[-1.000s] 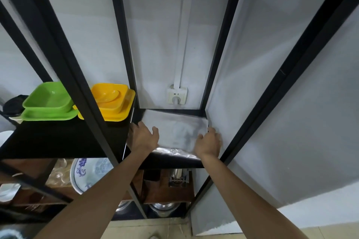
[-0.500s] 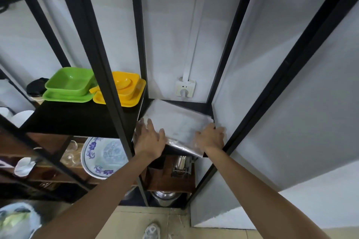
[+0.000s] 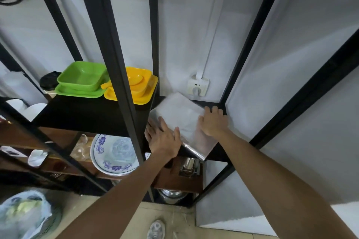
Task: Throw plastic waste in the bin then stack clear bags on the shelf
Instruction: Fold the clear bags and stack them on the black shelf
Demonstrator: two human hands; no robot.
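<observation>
A flat stack of clear bags (image 3: 180, 116) lies skewed on the narrow black shelf (image 3: 219, 154) in the corner, one corner hanging over the shelf's front edge. My left hand (image 3: 163, 136) rests flat on the stack's near left edge, fingers straight. My right hand (image 3: 212, 122) presses on the stack's right side, fingers spread toward the back wall. A bin lined with a plastic bag (image 3: 25, 215) stands on the floor at the bottom left.
Green dishes (image 3: 81, 79) and yellow dishes (image 3: 136, 85) sit on the wider black shelf to the left. Black frame posts (image 3: 116, 60) stand in front. A wall socket (image 3: 198, 86) is behind the bags. A blue-patterned plate (image 3: 114, 153) and metal pots fill the lower shelves.
The bag stack has turned askew, its near right corner now over the shelf edge. My right hand slid further back along it. The view has drifted left and down, revealing the bin.
</observation>
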